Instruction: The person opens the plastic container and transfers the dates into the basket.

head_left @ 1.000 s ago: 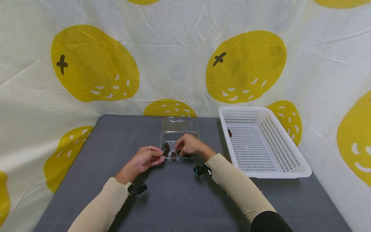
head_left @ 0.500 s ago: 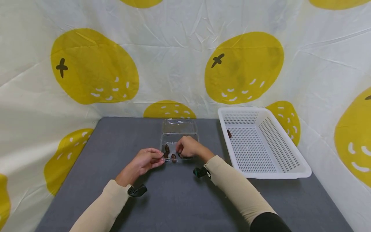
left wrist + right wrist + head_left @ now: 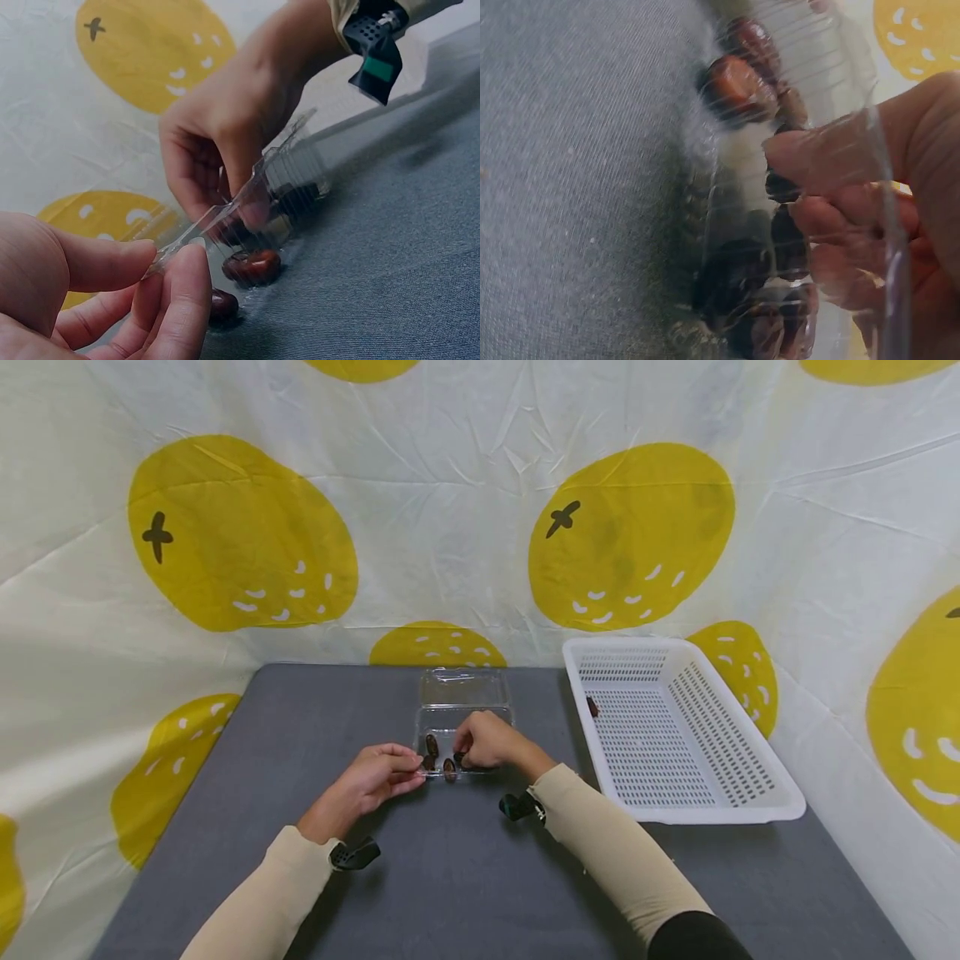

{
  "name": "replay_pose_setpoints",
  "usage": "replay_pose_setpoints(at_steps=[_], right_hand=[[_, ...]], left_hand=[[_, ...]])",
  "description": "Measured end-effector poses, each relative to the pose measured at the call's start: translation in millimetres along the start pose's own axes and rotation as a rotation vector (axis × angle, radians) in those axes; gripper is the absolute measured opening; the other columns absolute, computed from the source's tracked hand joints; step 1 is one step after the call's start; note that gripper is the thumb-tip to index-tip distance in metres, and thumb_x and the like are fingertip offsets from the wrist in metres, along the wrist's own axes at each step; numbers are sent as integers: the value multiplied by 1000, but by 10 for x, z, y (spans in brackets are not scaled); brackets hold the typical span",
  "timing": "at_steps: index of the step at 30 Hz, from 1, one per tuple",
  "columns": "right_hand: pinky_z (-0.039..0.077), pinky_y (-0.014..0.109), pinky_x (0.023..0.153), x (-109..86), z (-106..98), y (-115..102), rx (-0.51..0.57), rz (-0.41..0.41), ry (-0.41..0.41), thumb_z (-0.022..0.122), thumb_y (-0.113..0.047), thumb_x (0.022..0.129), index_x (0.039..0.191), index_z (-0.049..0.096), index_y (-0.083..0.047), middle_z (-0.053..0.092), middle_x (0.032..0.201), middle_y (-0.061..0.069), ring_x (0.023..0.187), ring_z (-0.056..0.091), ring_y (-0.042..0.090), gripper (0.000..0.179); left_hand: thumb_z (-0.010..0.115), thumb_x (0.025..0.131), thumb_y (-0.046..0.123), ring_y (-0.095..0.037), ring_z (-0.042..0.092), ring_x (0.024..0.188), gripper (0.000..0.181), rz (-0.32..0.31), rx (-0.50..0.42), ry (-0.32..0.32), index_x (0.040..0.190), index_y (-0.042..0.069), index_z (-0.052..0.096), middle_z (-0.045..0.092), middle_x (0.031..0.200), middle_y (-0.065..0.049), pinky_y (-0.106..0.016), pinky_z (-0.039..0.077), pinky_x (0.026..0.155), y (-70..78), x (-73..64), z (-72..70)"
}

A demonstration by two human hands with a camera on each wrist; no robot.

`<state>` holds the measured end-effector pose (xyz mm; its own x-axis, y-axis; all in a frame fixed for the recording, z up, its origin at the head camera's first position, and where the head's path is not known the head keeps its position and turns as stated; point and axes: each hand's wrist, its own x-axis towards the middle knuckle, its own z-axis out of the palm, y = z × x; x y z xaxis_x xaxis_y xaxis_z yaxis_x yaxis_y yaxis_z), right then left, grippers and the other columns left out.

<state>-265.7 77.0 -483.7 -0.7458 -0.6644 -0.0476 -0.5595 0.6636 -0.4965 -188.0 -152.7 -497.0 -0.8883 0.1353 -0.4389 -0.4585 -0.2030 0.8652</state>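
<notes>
A clear plastic clamshell box (image 3: 465,689) lies on the table with its lid laid back and several brown dates inside. My left hand (image 3: 381,777) pinches the near left rim of the box between thumb and fingers, as the left wrist view shows closely. Over the box, my right hand (image 3: 489,742) reaches down past the rim and pinches a dark date (image 3: 782,186) low inside. To its left lie a glossy reddish date (image 3: 253,267) and a long dark date (image 3: 432,745). More dates show through the wall in the right wrist view, some hidden by my right hand in the head view.
On the right stands a white perforated plastic basket (image 3: 738,718), with one date (image 3: 592,707) by its left wall. Grey cloth (image 3: 450,877) covers the table. Behind hangs a white curtain (image 3: 450,552) printed with yellow fruit.
My right hand's fingertips have dipped a little into the box, and the date at them has edged slightly left. My left hand keeps its hold on the rim.
</notes>
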Motion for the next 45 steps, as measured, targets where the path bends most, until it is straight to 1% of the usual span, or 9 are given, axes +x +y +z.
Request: replay_pose_setpoints(at_steps=[4, 7, 11, 14, 21, 30, 36, 40, 45], right_hand=[[58, 20, 71, -6, -34, -29, 60, -36, 20, 84, -3, 77, 91, 82, -11, 79, 83, 1, 74, 68, 5, 16], [59, 20, 71, -11, -67, -55, 117, -53, 18, 85, -3, 78, 91, 81, -9, 79, 84, 2, 74, 68, 5, 14], [59, 19, 72, -24, -116, -99, 181, -55, -10, 85, -4, 80, 93, 82, -10, 79, 85, 2, 74, 68, 3, 14], [59, 20, 71, -52, -170, -148, 233, -52, -16, 85, -4, 80, 93, 82, -9, 80, 85, 3, 74, 69, 4, 15], [61, 23, 70, -116, -326, -223, 374, -31, -17, 83, -1, 82, 95, 81, -5, 79, 85, 7, 74, 70, 7, 14], [62, 27, 72, -185, -539, -199, 382, 1, -3, 84, -2, 83, 97, 81, -7, 79, 88, 6, 78, 72, 12, 15], [62, 28, 72, -252, -685, -172, 378, 12, 20, 85, -4, 83, 98, 81, -7, 79, 89, 6, 79, 72, 13, 16], [62, 30, 74, -309, -785, -128, 386, 25, 35, 83, -4, 84, 101, 81, -6, 80, 92, 7, 81, 72, 14, 18], [63, 32, 77, -378, -901, -65, 373, 21, 59, 82, -3, 84, 103, 80, -4, 79, 94, 10, 83, 72, 15, 20]], left_hand=[[77, 92, 2, -16, 71, 72, 14, -1, -7, 3, 102, 0, 68, 69, 86, -7, -29, 67, 72, 4, 11, -5], [76, 93, 1, -16, 71, 72, 12, -3, -8, -2, 102, 0, 68, 69, 86, -8, -29, 67, 72, 7, 22, -7], [72, 96, 0, -15, 71, 71, 6, -7, -1, -10, 100, 2, 68, 70, 86, -8, -28, 66, 72, 5, 26, -9], [71, 96, 0, -15, 70, 71, 5, -8, 1, -12, 98, 4, 68, 70, 86, -8, -28, 66, 72, 1, 24, -12], [74, 94, 1, -15, 71, 73, 15, -13, 2, -9, 107, -1, 68, 71, 87, -8, -28, 66, 73, 6, 7, -14], [71, 96, 0, -15, 71, 72, 5, -12, 12, -5, 99, 3, 68, 70, 86, -7, -28, 66, 72, 16, 2, -5], [74, 95, 1, -16, 71, 72, 6, -25, 25, 12, 100, 3, 70, 71, 89, -8, -28, 67, 72, 21, -1, -5], [73, 95, 1, -15, 72, 73, 7, -25, 22, 1, 100, 4, 70, 71, 90, -8, -27, 66, 73, 24, -7, -11], [72, 95, 0, -15, 72, 75, 7, -14, 20, -11, 102, 3, 70, 71, 92, -8, -27, 66, 74, 20, -4, -20]])
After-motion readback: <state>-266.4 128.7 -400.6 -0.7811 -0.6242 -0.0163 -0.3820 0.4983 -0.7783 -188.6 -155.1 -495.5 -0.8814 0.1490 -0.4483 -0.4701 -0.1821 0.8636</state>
